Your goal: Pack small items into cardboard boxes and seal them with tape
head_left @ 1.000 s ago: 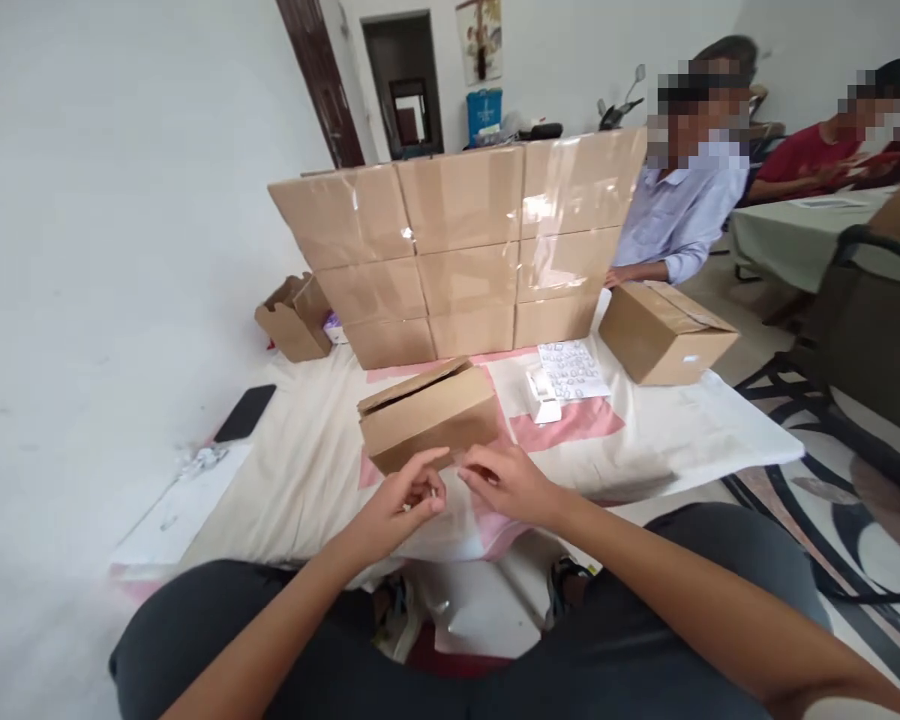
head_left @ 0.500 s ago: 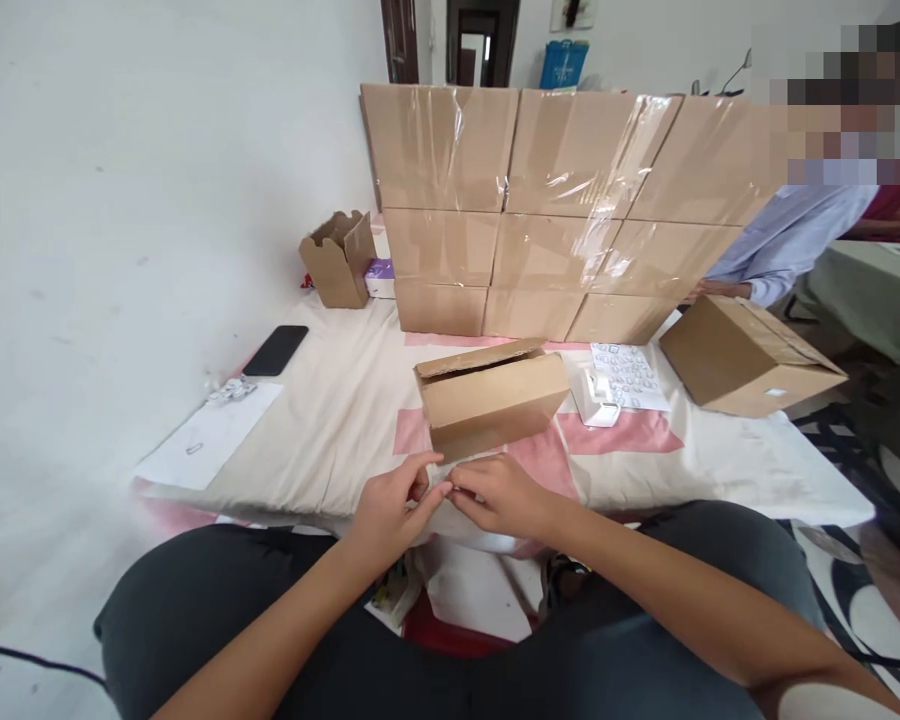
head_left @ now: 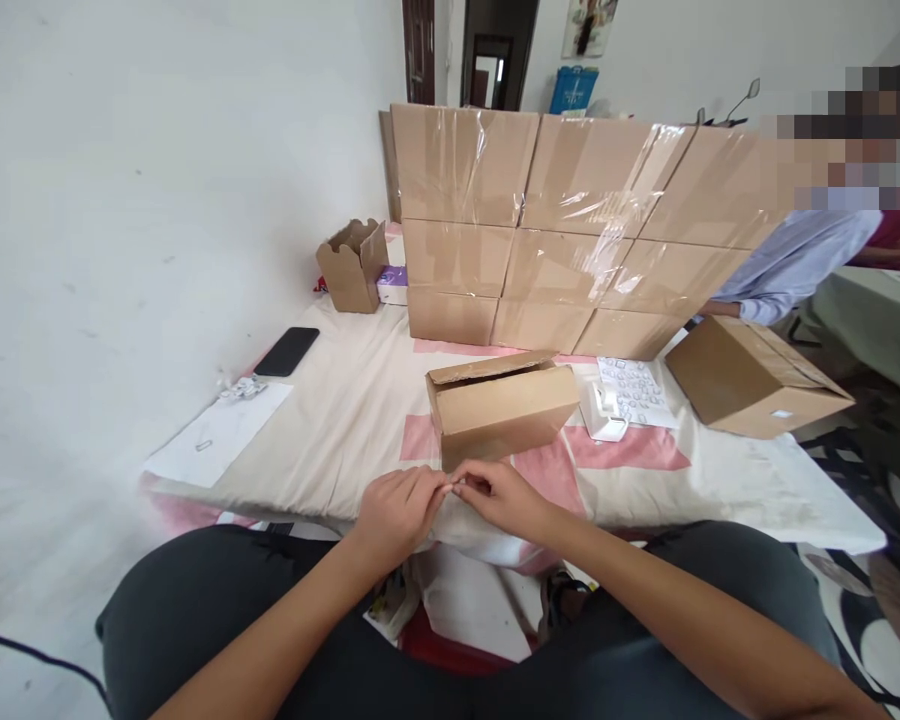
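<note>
Both of my hands meet at the table's near edge, fingertips almost touching. My left hand [head_left: 400, 510] is closed, its fingers pinched together. My right hand [head_left: 501, 497] pinches too, thumb against index finger. Whatever is between the fingertips is too small to make out. Just beyond them lies a small cardboard box [head_left: 506, 410], tilted a little, with its top flap partly lifted and a dark gap beneath. To its right stands a white tape dispenser [head_left: 606, 412] beside a sheet of paper with small drawn shapes [head_left: 637, 392].
A wall of taped cartons [head_left: 562, 235] spans the back. At right is a closed cardboard box [head_left: 757, 375], with a person in a light shirt [head_left: 802, 260] behind it. On the left are a black phone [head_left: 287, 351], white paper [head_left: 221, 435], an open carton [head_left: 352, 268] and a purple-white box [head_left: 393, 285].
The fingers of my left hand have drawn closer together, and both hands stay fingertip to fingertip. The view has shifted slightly, so the scene sits lower and further right.
</note>
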`<state>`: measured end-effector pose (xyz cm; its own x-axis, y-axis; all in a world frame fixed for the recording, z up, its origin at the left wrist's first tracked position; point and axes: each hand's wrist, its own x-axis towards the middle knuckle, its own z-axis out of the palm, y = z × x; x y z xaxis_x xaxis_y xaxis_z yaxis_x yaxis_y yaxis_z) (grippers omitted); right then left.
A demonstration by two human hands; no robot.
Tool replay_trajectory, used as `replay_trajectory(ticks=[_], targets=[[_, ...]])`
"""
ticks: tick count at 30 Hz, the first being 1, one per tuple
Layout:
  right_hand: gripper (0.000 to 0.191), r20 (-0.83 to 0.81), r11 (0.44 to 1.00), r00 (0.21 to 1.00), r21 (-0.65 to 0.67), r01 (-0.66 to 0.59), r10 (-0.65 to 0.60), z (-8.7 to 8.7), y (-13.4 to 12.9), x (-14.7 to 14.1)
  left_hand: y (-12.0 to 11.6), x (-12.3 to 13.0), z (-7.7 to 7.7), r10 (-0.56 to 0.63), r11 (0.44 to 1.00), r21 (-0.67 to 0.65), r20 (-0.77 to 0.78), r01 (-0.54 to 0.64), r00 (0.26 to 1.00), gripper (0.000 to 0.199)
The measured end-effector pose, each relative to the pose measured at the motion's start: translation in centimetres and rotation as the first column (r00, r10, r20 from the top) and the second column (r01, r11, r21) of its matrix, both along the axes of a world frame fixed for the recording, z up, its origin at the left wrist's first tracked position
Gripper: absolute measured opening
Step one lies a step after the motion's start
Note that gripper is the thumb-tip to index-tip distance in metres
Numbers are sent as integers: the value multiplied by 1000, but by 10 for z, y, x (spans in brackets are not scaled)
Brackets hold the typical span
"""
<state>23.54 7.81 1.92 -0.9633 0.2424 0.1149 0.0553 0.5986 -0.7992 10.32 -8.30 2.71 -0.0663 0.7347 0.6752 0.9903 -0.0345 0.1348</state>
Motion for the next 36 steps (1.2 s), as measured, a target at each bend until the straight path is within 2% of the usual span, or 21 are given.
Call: replay_trajectory(ticks=[1,3,5,7,9,10,13,15,17,20,24,26,28,30,32,36], targets=[[15,25,1000,999,-4,25,-25,-3,1,-1,-1,0,2,-1,999,41,-51,4,999,16],[13,89,995,993,75,71,-77,-10,4,-2,-7,-2,10,-7,993,117,-55,13,998,16],[12,133,979,985,186,86,-112,-15,7,-1,-15,-7,20,5,982,189,28,-10,1000,14],[13,109,964,989,256,68,-99,-12,9,2,-23,-16,31,42,972,226,134,-72,990,14],[15,-23,933,998,354,58,-54,3,8,6,-28,-25,39,61,964,238,228,-116,972,16],[18,-117,898,993,435,69,-20,15,7,8,-29,-30,40,55,965,234,267,-120,962,18],[24,-381,743,925,623,244,15,60,14,12,-26,-38,40,-7,975,210,354,-72,935,24],[23,-437,668,897,648,366,-67,86,28,10,-20,-36,40,-78,981,194,426,-7,901,30],[35,-374,622,916,686,377,-143,99,46,6,-13,-32,46,-141,983,178,522,54,841,35],[55,-199,621,960,732,280,-198,95,70,-3,-1,-27,69,-135,991,87,616,103,776,36],[61,-88,641,968,735,222,-235,80,77,-9,15,-36,117,-92,978,-102,573,183,814,27],[62,-93,625,960,741,245,-266,77,72,-8,25,-49,138,-97,918,-281,522,279,847,22],[63,-106,606,950,748,270,-293,77,64,-8,37,-65,152,-123,814,-461,459,354,880,19],[63,-114,594,945,753,284,-308,77,58,-10,51,-80,157,-118,733,-564,446,381,887,17],[63,-113,590,941,753,290,-319,77,54,-13,64,-92,152,-106,695,-594,473,405,875,17],[63,-101,587,935,754,296,-341,75,53,-18,81,-108,126,-62,712,-592,482,377,874,21]])
